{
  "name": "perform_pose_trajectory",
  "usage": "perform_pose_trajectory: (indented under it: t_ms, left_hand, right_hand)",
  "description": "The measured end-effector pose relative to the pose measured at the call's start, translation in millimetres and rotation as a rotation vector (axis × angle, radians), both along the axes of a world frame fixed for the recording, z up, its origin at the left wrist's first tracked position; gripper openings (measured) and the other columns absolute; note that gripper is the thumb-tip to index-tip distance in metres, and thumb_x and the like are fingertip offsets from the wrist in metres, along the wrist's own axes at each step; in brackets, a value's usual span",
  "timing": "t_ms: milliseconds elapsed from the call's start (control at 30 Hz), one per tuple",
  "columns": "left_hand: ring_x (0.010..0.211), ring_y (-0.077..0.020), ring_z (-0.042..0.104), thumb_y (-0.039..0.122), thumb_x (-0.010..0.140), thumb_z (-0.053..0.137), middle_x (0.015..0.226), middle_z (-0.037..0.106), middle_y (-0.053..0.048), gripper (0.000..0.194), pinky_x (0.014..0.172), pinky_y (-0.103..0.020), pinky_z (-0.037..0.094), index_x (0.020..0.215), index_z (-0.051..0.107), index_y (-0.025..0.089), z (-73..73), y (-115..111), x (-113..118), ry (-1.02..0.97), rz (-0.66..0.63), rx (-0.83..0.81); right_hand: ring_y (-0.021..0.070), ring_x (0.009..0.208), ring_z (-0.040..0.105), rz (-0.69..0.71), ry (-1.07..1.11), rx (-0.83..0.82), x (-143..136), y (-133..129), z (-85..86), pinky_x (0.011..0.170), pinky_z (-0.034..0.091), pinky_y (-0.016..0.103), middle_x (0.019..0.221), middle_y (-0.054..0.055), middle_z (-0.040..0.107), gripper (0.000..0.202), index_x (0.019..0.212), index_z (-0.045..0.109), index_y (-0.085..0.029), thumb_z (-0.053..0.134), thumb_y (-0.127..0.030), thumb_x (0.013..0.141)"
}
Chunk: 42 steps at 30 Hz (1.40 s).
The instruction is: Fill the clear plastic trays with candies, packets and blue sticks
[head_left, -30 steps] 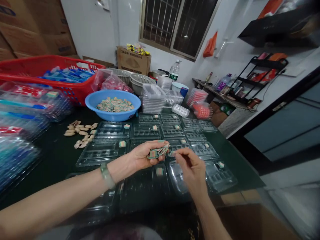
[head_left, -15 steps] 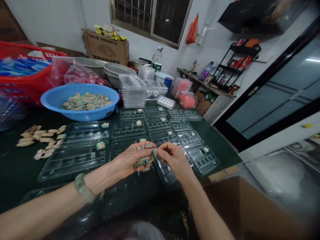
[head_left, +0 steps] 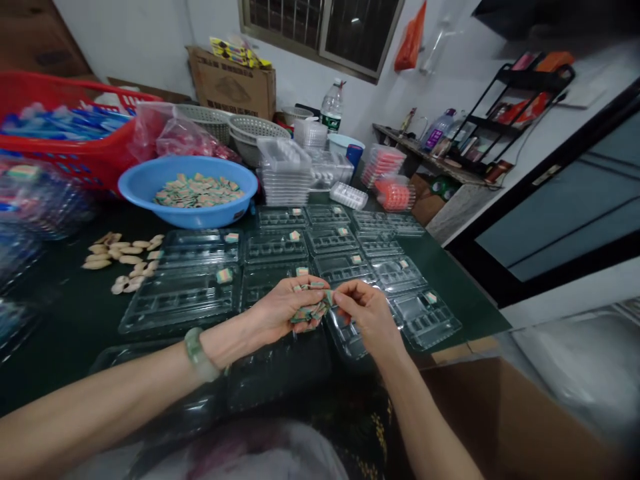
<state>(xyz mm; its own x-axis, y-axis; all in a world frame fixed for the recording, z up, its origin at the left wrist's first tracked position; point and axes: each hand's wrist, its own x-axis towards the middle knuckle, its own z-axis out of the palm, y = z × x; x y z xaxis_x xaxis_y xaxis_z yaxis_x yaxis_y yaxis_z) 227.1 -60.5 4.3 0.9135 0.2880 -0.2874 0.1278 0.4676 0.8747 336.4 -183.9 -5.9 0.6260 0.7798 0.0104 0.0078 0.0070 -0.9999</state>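
On a dark green surface (head_left: 463, 287), a left hand (head_left: 280, 303) cups small striped pieces (head_left: 309, 315) in curled fingers; the right hand (head_left: 370, 310), fingers nearly closed, pinches one at the pile's right edge. Clear trays (head_left: 185, 303) spread around. Far left, a blue basin (head_left: 200, 217) holds more; beyond, a barred window (head_left: 320, 33); right, a door (head_left: 540, 220).

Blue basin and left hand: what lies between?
In the head view, clear trays bearing small striped pieces lie between the blue basin and the left hand.

Rows of plastic trays (head_left: 183, 297), a blue basin (head_left: 200, 217) and cardboard boxes (head_left: 235, 87) suggest a workshop.
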Motion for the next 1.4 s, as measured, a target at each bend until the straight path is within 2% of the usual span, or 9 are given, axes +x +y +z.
perform_pose_trajectory:
  t_ms: [133, 233, 400, 500, 600, 700, 1067, 1300, 1400]
  left_hand:
    - [0.048, -0.0120, 0.055, 0.026, 0.071, 0.065, 0.063, 0.058, -0.002, 0.025, 0.032, -0.015, 0.031, 0.092, 0.058, 0.015, -1.9, 5, -3, 0.008, 0.005, -0.067]
    - [0.052, -0.0118, 0.056, 0.025, 0.069, 0.068, 0.067, 0.058, -0.002, 0.027, 0.035, -0.015, 0.033, 0.093, 0.058, 0.016, -0.8, 7, -7, 0.055, 0.001, -0.081]
    - [0.047, -0.0117, 0.053, 0.024, 0.069, 0.065, 0.061, 0.055, -0.002, 0.029, 0.030, -0.015, 0.024, 0.095, 0.059, 0.013, 1.4, 6, -10, 0.009, -0.114, -0.025]
    - [0.042, -0.0106, 0.049, 0.020, 0.067, 0.063, 0.055, 0.055, -0.001, 0.025, 0.030, -0.016, 0.025, 0.091, 0.059, 0.013, 3.2, 4, -10, 0.032, -0.206, 0.047]
    - [0.042, -0.0100, 0.048, 0.018, 0.066, 0.060, 0.054, 0.055, -0.001, 0.020, 0.030, -0.016, 0.026, 0.085, 0.061, 0.014, 4.2, 3, -11, 0.056, -0.278, 0.138]
    - [0.042, -0.0097, 0.048, 0.017, 0.067, 0.057, 0.054, 0.055, 0.000, 0.016, 0.030, -0.015, 0.026, 0.083, 0.061, 0.014, 3.6, 2, -13, 0.045, -0.319, 0.203]
    - [0.042, -0.0096, 0.049, 0.020, 0.066, 0.058, 0.052, 0.054, 0.000, 0.008, 0.029, -0.015, 0.025, 0.070, 0.059, 0.013, 4.9, 1, -13, 0.086, -0.374, 0.283]
    - [0.041, -0.0080, 0.048, 0.019, 0.067, 0.057, 0.053, 0.053, 0.001, 0.007, 0.029, -0.014, 0.026, 0.070, 0.059, 0.014, 3.3, 3, -15, 0.091, -0.410, 0.316]
    - [0.039, -0.0073, 0.047, 0.018, 0.067, 0.057, 0.051, 0.052, 0.002, 0.006, 0.029, -0.014, 0.025, 0.071, 0.059, 0.014, 4.8, 2, -15, 0.111, -0.402, 0.306]
  right_hand:
    - [0.0096, 0.051, 0.047, 0.001, 0.043, 0.020, 3, -2, -3.7, 0.045, 0.035, 0.020, 0.061, -0.001, 0.053, 0.016, 0.074, 0.056, -0.016, 0.062, -0.031, 0.074]
    - [0.0093, 0.053, 0.047, 0.018, -0.005, 0.035, 5, -5, 0.5, 0.047, 0.035, 0.021, 0.067, 0.000, 0.056, 0.015, 0.076, 0.056, -0.017, 0.060, -0.031, 0.077]
    - [0.0120, 0.066, 0.050, 0.145, -0.317, 0.013, 11, -7, 23.0, 0.060, 0.038, 0.024, 0.072, 0.000, 0.056, 0.008, 0.077, 0.059, -0.018, 0.059, -0.026, 0.079]
    - [0.0130, 0.072, 0.051, 0.292, -0.557, -0.035, 11, -6, 37.5, 0.065, 0.038, 0.025, 0.076, 0.000, 0.057, 0.004, 0.075, 0.060, -0.018, 0.058, -0.019, 0.079]
    - [0.0135, 0.077, 0.050, 0.379, -0.730, -0.078, 9, -3, 44.5, 0.070, 0.038, 0.026, 0.076, 0.000, 0.056, 0.007, 0.074, 0.059, -0.018, 0.057, -0.014, 0.079]
    - [0.0138, 0.078, 0.049, 0.404, -0.823, -0.099, 6, -1, 43.5, 0.072, 0.037, 0.028, 0.076, 0.000, 0.055, 0.008, 0.073, 0.057, -0.018, 0.057, -0.013, 0.079]
    - [0.0174, 0.082, 0.046, 0.347, -1.106, -0.207, -8, -2, 38.6, 0.074, 0.036, 0.032, 0.081, 0.003, 0.053, 0.013, 0.075, 0.053, -0.018, 0.048, -0.007, 0.080]
    - [0.0185, 0.087, 0.046, 0.357, -1.081, -0.214, -11, -3, 36.8, 0.076, 0.037, 0.031, 0.087, 0.003, 0.054, 0.018, 0.089, 0.054, -0.019, 0.051, -0.006, 0.078]
    - [0.0175, 0.083, 0.047, 0.361, -1.049, -0.198, -10, -4, 33.8, 0.074, 0.037, 0.030, 0.082, 0.002, 0.053, 0.013, 0.082, 0.054, -0.019, 0.051, -0.007, 0.079]
